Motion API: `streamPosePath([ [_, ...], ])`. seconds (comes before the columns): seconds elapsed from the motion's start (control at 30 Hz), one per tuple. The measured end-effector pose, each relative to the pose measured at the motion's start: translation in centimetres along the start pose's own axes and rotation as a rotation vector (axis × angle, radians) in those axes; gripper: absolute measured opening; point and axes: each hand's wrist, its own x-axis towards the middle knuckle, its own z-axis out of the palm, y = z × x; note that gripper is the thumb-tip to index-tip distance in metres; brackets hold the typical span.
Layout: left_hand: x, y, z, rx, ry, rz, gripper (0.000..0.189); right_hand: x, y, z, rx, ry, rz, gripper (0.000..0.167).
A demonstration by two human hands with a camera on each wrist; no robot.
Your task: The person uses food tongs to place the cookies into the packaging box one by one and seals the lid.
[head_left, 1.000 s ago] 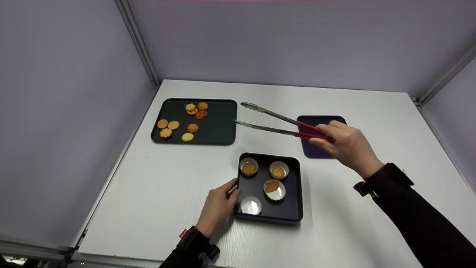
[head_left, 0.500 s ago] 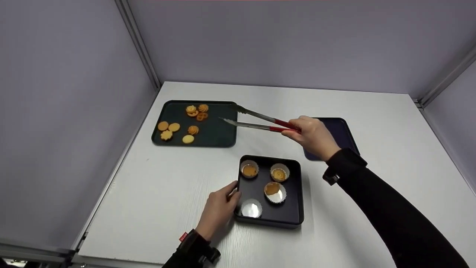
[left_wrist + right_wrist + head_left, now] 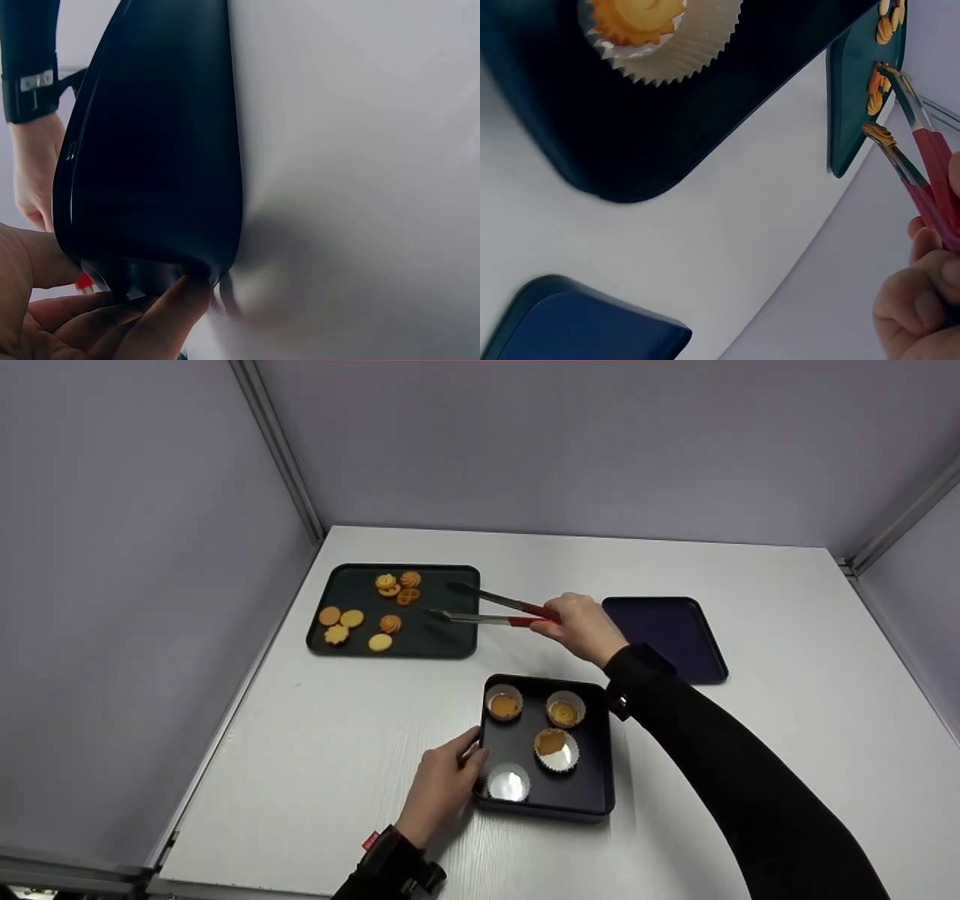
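Observation:
My right hand (image 3: 586,624) grips red-handled metal tongs (image 3: 491,619). Their two arms stand apart, with the tips over the right part of the dark green tray (image 3: 442,643) and nothing between them. On that tray lie several cookies (image 3: 352,619) and a pretzel-shaped one (image 3: 408,597), left of the tips. My left hand (image 3: 435,787) holds the left wall of a deep dark baking pan (image 3: 517,746), thumb at the rim and fingers on the outside (image 3: 161,322). Inside the pan are several paper cups; three hold cookies, and the front-left paper cup (image 3: 508,784) shows only a bright bottom.
A flat dark blue tray (image 3: 686,649) lies at the right of the white table (image 3: 300,757), partly behind the right sleeve. Grey panels (image 3: 570,450) close off the back and both sides. The right forearm passes close to the pan's right back corner.
My right hand has moved left with the tongs, bringing their tips from beside the green tray to above it. The blue tray is more exposed. My left hand stays at the pan.

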Motion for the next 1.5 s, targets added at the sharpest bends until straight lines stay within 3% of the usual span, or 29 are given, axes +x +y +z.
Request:
streamPosePath([
  [0.1,0.1,0.1,0.1,-0.005,-0.001,0.0,0.041,0.7,-0.2,0.6,0.009,-0.021,0.03,0.028],
  [0.37,0.1,0.0,0.1,-0.014,0.01,-0.026,0.041,2.0,-0.7,1.9,0.025,-0.085,0.019,0.026],
  [0.7,0.0,-0.1,0.1,-0.024,0.011,-0.009,0.04,2.7,-2.6,2.9,-0.082,-0.146,0.0,0.031],
  [1.07,0.0,0.1,0.1,-0.057,-0.007,-0.023,0.042,3.8,-4.8,3.2,-0.261,-0.132,-0.051,0.032],
  [1.5,-0.2,0.1,0.1,-0.047,-0.007,-0.032,0.043,3.3,-4.3,3.3,-0.286,-0.08,-0.109,0.027],
])
